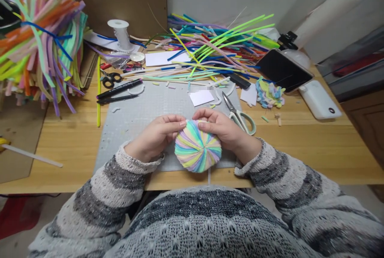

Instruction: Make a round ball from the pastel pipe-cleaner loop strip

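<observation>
A round disc of pipe cleaners [198,150], striped in pastel yellow, turquoise, lilac and pink, is held above the front of the grey cutting mat [120,130]. The stripes fan out from its centre. My left hand [157,134] pinches the disc's upper left rim between thumb and fingers. At the upper right rim, my right hand [223,128] grips it with the thumb on the face and fingers curled behind. A thin white strip [209,176] hangs below the disc. Just beyond my right hand lie scissors with pale green handles [241,116], blades apart.
Loose pipe cleaners [216,46] pile up along the back. A big bundle of them [45,46] stands at the left. Black markers [120,90], small black scissors [110,79] and a white spool [120,36] lie left of centre. A phone [285,70] and white power bank [319,100] are at right.
</observation>
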Demonstrator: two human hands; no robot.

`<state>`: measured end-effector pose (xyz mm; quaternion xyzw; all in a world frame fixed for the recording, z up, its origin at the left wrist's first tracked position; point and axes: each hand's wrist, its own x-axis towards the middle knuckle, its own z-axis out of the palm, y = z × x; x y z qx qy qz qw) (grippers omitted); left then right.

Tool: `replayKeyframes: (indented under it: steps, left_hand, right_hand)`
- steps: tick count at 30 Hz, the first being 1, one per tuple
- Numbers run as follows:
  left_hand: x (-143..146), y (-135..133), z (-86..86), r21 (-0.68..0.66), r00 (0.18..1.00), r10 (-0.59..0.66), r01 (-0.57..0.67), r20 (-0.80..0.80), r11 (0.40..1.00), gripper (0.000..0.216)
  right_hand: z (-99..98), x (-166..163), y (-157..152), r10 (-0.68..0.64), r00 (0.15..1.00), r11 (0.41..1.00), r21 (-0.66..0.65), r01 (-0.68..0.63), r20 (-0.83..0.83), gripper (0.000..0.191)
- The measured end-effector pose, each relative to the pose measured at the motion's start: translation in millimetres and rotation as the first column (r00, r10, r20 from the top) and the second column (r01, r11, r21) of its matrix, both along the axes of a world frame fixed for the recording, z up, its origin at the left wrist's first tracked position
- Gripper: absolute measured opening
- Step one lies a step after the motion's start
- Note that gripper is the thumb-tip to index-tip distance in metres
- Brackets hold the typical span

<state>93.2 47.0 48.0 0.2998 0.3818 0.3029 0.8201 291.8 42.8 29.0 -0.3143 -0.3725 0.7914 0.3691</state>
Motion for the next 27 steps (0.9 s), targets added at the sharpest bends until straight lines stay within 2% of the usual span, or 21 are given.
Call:
replayKeyframes:
  steps: [5, 11, 14, 18, 21, 24, 27]
  left_hand:
    - [-3.2, 1.3, 0.8, 0.018, 0.999, -0.043, 0.043, -0.01, 0.999, 0.027]
    - [-2.6, -0.3, 2.0, 0.17, 0.994, -0.024, 0.042, -0.102, 0.985, 0.02]
    - [-2.2, -0.7, 2.6, 0.2, 0.993, -0.036, 0.057, -0.108, 0.978, 0.018]
    - [-2.9, -1.3, 2.9, 0.205, 0.997, -0.045, 0.056, -0.057, 0.977, 0.019]
    - [-4.0, -2.6, 4.0, 0.195, 0.994, -0.107, 0.106, -0.004, 0.975, 0.021]
    - [-4.7, -3.8, 5.8, 0.173, 0.984, -0.179, 0.173, 0.021, 0.97, 0.022]
    - [-4.3, -3.6, 6.9, 0.117, 0.988, -0.157, 0.156, 0.0, 0.981, 0.023]
  right_hand:
    - [2.1, 5.3, 3.6, 0.04, 0.999, 0.999, -0.009, -0.04, 0.008, 0.03]
    - [7.1, 6.9, 2.4, 0.023, 0.995, 0.998, 0.055, -0.028, 0.093, 0.027]
    - [9.2, 7.2, 1.8, 0.041, 0.996, 0.999, 0.029, -0.044, 0.083, 0.028]
    - [7.4, 7.5, 1.6, 0.093, 0.995, 0.993, -0.075, -0.095, -0.023, 0.031]
    - [3.5, 7.7, 0.7, 0.14, 0.986, 0.98, -0.129, -0.15, -0.087, 0.033]
    - [1.4, 8.2, 0.3, 0.177, 0.977, 0.969, -0.156, -0.194, -0.118, 0.035]
    - [3.3, 9.2, 1.8, 0.147, 0.984, 0.977, -0.139, -0.16, -0.096, 0.031]
